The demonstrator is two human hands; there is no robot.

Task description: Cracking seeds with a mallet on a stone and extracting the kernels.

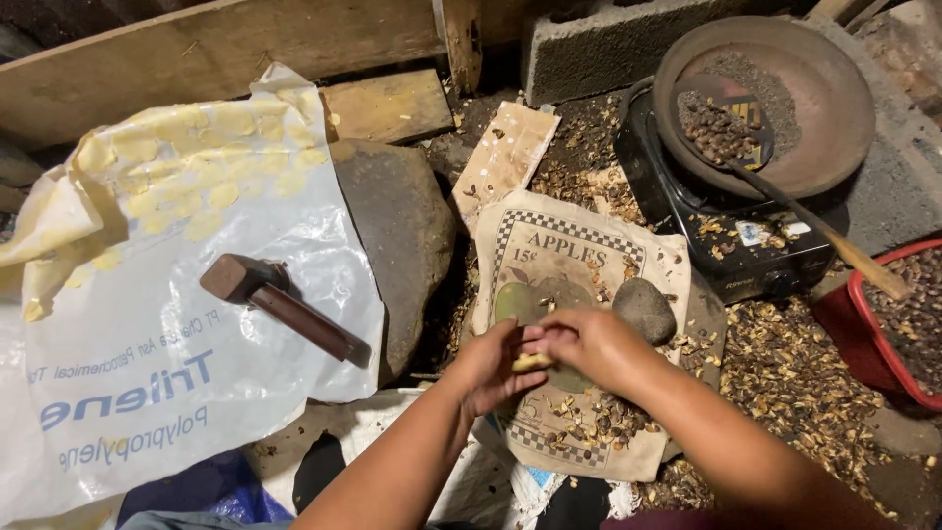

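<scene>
My left hand and my right hand meet over a cream cloth printed with a chequered border and fruit. Between their fingers is a small pale yellow kernel, which both hands pinch. Broken brown shells lie on the cloth below the hands. A rounded grey stone rests on the cloth just right of my right hand.
A brown hammer lies on a white plastic sack with flattened yellow pieces at left. A large flat stone sits beside it. A pan with ladle sits on a black stove at right, a red basket of nuts at the edge.
</scene>
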